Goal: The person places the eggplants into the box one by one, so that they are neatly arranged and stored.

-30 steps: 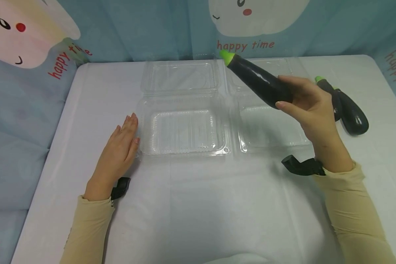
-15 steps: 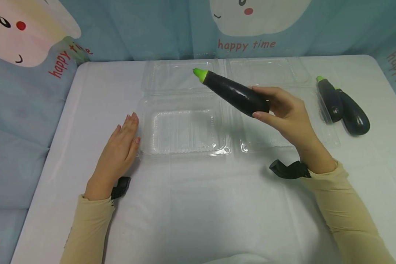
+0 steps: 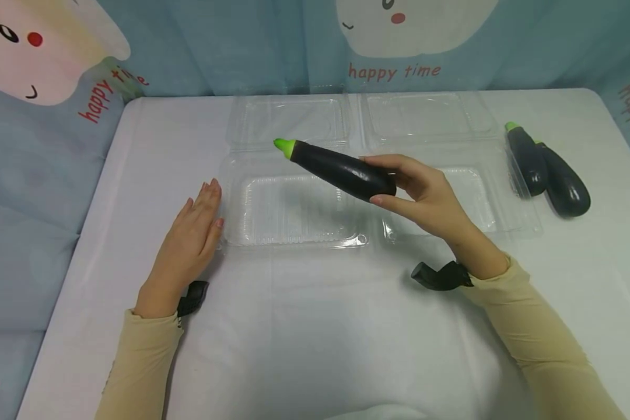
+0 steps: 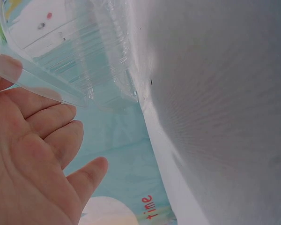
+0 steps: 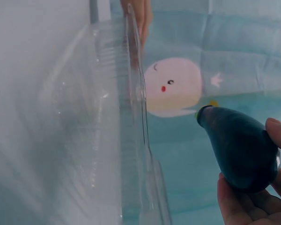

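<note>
In the head view my right hand [image 3: 425,195] grips a dark eggplant [image 3: 341,169] by its thick end, its green stem pointing left. The eggplant hangs over the left clear plastic clamshell box [image 3: 294,238], which lies with its lid laid back. The right wrist view shows the eggplant [image 5: 239,147] between thumb and fingers, beside the box wall [image 5: 136,93]. My left hand [image 3: 186,239] stands at the left side of that box, fingers straight. In the left wrist view the fingers of my left hand [image 4: 37,126] touch the box's edge [image 4: 51,89].
A second open clamshell box [image 3: 478,198] lies to the right, partly behind my right hand. Two more eggplants, a nearer one [image 3: 527,160] and an outer one [image 3: 566,184], lie at its right side on the white tablecloth [image 3: 315,326]. A blue printed curtain [image 3: 262,46] hangs behind.
My right hand has carried the eggplant left and toward me, from above the right box to above the left one. My left hand has kept its place.
</note>
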`<state>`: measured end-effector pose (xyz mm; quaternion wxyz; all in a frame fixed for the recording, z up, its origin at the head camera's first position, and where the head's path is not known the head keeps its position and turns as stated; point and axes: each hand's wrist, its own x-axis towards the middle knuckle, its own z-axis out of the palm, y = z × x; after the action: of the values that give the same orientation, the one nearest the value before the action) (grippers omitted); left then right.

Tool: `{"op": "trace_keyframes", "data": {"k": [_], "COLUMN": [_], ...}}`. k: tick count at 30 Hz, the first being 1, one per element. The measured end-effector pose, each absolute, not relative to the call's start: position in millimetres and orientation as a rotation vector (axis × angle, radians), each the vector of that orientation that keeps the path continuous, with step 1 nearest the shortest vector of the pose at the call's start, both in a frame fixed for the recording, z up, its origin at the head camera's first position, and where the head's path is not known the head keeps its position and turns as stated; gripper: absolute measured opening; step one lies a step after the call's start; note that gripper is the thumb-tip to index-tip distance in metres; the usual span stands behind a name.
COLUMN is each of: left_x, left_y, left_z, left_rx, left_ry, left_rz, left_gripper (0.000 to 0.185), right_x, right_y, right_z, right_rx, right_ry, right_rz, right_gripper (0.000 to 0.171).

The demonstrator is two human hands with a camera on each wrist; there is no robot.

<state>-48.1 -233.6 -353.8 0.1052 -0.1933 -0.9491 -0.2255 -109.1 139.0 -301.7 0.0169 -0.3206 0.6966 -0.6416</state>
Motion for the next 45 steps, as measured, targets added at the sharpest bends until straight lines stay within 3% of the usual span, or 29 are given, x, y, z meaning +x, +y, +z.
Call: {"op": "trace_keyframes", "data": {"k": [16,45], "left_x": [-52,-55], "left_y": [-230,-225], "left_z": [-355,-357], "left_rx": [-0.585,-0.629], "left_ry": [-2.78,-2.763], "left_rz": [-0.661,-0.593], "left_gripper": [0.053,0.052], "right_x": [-105,-113], "right_y": [114,115], "right_z": [-317,-333], "right_rx": [-1.064,-1.193], "right_ry": [2.157,2.218], "right_rz": [-1.799,-1.471], "right_gripper": [0.049,0.045]}}
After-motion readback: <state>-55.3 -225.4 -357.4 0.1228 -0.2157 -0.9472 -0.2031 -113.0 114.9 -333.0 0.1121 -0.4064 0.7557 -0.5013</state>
